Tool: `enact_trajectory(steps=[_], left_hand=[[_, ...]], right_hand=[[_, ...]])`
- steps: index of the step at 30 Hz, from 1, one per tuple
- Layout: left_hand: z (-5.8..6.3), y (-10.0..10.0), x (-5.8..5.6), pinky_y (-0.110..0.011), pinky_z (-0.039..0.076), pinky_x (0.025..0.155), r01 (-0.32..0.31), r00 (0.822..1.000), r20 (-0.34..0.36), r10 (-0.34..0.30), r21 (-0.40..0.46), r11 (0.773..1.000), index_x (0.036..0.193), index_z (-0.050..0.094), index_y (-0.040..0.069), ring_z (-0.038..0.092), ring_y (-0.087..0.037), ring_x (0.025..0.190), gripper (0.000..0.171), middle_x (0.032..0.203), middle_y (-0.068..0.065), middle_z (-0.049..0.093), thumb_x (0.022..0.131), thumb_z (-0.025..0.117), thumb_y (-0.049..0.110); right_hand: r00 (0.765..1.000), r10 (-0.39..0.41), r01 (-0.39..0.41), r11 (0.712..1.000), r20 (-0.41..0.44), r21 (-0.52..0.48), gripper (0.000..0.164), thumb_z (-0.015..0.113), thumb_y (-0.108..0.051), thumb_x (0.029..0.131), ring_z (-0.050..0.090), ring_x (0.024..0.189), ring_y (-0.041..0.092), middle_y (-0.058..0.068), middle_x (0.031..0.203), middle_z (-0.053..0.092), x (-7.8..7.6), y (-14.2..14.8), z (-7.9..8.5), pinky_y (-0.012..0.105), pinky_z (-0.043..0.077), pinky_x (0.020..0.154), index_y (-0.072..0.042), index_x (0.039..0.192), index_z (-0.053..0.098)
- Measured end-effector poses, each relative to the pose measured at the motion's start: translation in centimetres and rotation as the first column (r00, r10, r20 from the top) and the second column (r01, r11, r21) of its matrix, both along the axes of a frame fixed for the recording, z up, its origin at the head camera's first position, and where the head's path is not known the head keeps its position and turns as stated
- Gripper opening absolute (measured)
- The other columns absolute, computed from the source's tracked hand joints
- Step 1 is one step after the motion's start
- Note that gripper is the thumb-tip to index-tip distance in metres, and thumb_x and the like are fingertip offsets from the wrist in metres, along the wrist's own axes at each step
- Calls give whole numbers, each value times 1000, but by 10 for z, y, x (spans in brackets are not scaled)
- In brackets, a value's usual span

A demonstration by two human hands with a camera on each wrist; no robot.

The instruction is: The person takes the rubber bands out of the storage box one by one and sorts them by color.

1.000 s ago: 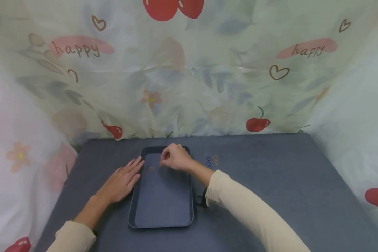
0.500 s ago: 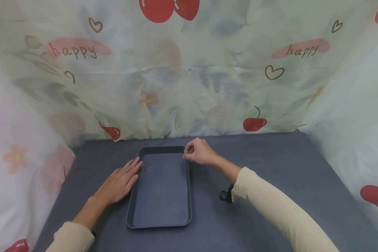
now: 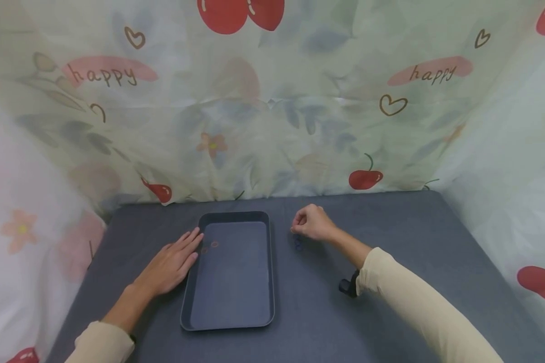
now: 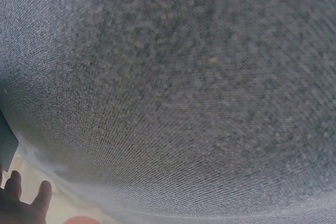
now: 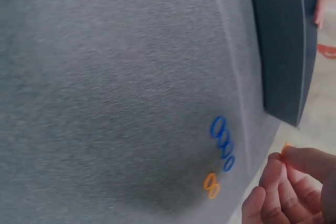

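Note:
A dark rectangular tray (image 3: pixel 227 322) lies on the table, with two small orange rings (image 3: pixel 215 244) inside near its left wall. My left hand (image 3: pixel 172 262) rests flat, its straight fingertips touching the tray's left rim. To the right of the tray, above the table, my right hand (image 3: pixel 315 223) pinches a small orange ring (image 5: pixel 286 149) between thumb and forefinger. Just beneath that hand, several small blue rings (image 5: pixel 222 137) lie in a row on the cloth. Two more orange rings (image 5: pixel 211 185) lie beside them in the right wrist view; in the head view the hand hides these.
Grey cloth covers the table (image 3: pixel 390 242). A patterned curtain (image 3: pixel 272 151) hangs behind its back edge and at both sides. A black wrist strap with a small device (image 3: pixel 348 286) sits at the right cuff.
My right hand has moved right, out from over the tray, across its right rim to above the loose rings. My left hand has stayed at the tray's left rim.

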State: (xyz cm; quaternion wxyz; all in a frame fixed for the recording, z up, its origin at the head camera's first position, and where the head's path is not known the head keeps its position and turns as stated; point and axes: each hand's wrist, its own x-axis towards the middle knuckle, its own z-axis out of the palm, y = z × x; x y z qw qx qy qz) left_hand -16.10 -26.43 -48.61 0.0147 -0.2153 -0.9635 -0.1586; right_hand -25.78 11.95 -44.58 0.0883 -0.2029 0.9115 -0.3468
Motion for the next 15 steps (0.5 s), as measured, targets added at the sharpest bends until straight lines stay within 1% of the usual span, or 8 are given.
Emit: enact_trajectory(steps=[6, 11, 15], left_hand=[[0, 0, 0, -60, 30, 104, -2, 1000, -1, 2, -2, 1000, 151, 36, 5, 29, -36, 141, 51, 157, -12, 28, 104, 45, 23], [-1, 0, -1, -60, 30, 104, -2, 1000, -3, 2, 0, 1000, 151, 36, 5, 30, -36, 141, 51, 157, -12, 29, 105, 45, 24], [-2, 0, -1, -60, 30, 103, -1, 1000, -6, 1, -1, 1000, 151, 36, 5, 30, -36, 140, 51, 157, -12, 29, 105, 45, 24]], right_hand=[[1000, -7, 7, 1000, 18, 6, 10, 74, -6, 85, 60, 61, 11, -2, 71, 68, 3, 12, -9, 29, 49, 58, -7, 75, 73], [1000, -17, 16, 1000, 15, 9, 10, 73, -5, 85, 60, 60, 11, 0, 73, 69, 6, 23, -18, 29, 49, 58, -5, 76, 74], [999, -24, 23, 1000, 35, 10, 12, 72, -5, 87, 60, 58, 12, 1, 73, 69, 7, 29, -22, 30, 50, 57, -5, 75, 73]])
